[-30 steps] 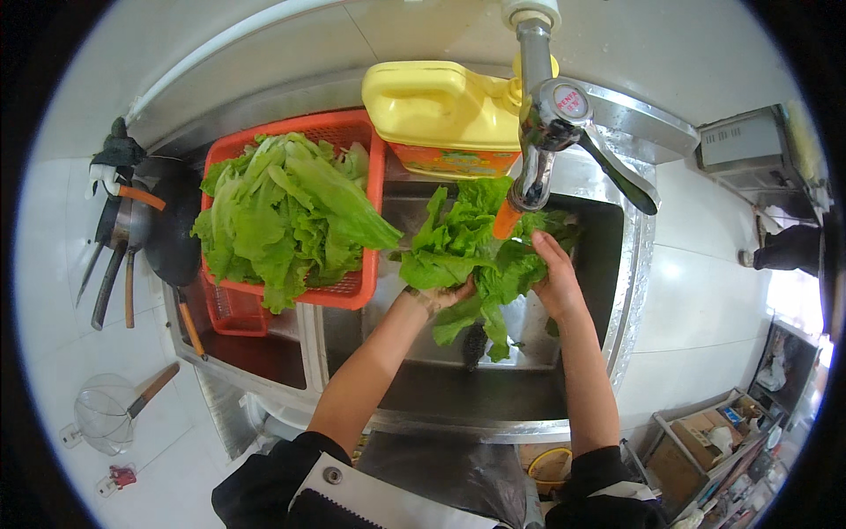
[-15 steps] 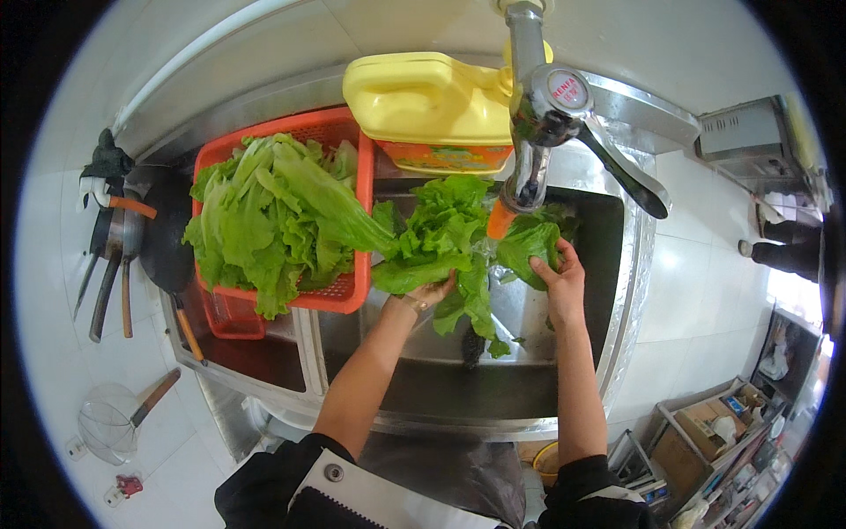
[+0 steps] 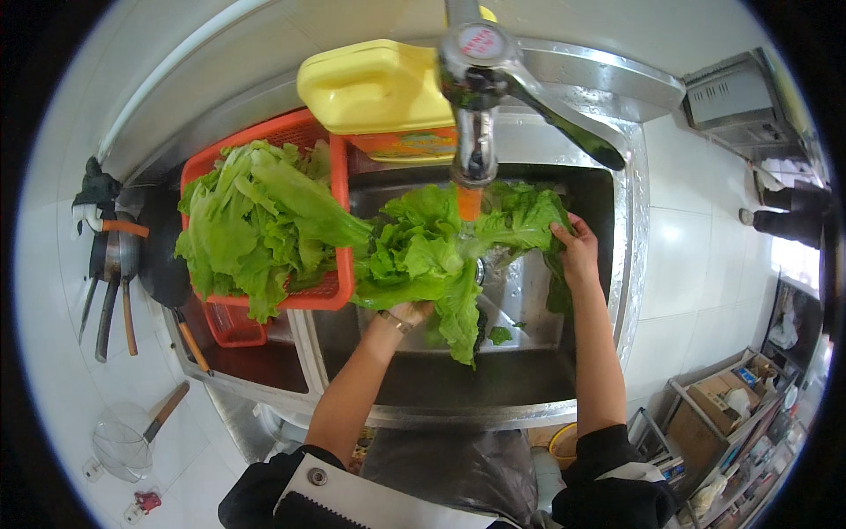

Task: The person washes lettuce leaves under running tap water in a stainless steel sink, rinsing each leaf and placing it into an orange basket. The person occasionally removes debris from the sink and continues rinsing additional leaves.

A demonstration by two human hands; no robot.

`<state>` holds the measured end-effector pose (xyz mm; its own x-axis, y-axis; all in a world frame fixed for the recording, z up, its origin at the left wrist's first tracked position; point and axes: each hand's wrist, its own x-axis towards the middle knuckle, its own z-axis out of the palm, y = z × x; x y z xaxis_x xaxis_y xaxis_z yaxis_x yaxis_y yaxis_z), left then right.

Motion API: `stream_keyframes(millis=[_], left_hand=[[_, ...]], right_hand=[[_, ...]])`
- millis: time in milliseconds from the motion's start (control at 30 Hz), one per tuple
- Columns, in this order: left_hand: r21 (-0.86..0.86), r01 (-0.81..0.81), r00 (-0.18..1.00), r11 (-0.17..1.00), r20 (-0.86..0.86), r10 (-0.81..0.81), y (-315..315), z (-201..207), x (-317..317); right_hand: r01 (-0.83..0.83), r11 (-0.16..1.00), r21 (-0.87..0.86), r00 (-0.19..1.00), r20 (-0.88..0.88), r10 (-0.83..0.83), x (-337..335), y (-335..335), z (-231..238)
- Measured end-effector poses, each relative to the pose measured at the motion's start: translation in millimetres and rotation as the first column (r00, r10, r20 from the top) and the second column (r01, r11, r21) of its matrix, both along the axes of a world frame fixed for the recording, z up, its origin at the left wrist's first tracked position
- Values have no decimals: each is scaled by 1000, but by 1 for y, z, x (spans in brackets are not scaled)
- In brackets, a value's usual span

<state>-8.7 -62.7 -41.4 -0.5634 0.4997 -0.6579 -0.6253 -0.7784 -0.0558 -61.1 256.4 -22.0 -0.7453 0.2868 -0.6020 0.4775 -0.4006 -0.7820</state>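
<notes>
Under the tap's orange nozzle (image 3: 469, 203) is a head of green lettuce (image 3: 426, 251), its leaves spread over the steel sink (image 3: 529, 326). My left hand (image 3: 412, 312) supports it from below at the near side; the leaves cover most of its fingers. On the right, my right hand (image 3: 577, 251) is closed around the edge of an outer leaf (image 3: 529, 220), thumb on top. Water seems to run down among the leaves. A small torn leaf piece (image 3: 500, 335) lies on the sink floor.
A red plastic basket (image 3: 345, 229) heaped with lettuce leaves (image 3: 264, 220) rests at the left. Behind the sink lies a yellow jug (image 3: 374, 88), beside the tap's lever handle (image 3: 573, 123). Pans (image 3: 163, 247) and a wire strainer (image 3: 123, 443) hang left. A person's legs (image 3: 789, 212) show far right.
My right hand has shifted slightly right and pulled its leaf outward from under the nozzle. The lettuce head has opened wider. The whole view has swung a little, moving tap and basket leftward.
</notes>
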Motion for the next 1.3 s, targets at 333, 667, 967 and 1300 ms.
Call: stream_keyframes(millis=[333, 667, 967, 1300], left_hand=[[168, -160, 969, 973, 217, 122, 17, -6, 42], [-54, 114, 993, 992, -19, -116, 26, 37, 45], [3, -44, 980, 999, -192, 44, 18, 44, 47], [4, -43, 986, 999, -162, 43, 22, 41, 48]], right_hand=[[-6, 859, -511, 1000, 23, 21, 94, -86, -6], [-639, 739, -213, 757, -3, 653, 67, -84, -27], [-603, 612, 511, 740, 73, 668, 51, -98, -17], [-440, 855, 274, 898, 105, 428, 50, -90, -17]])
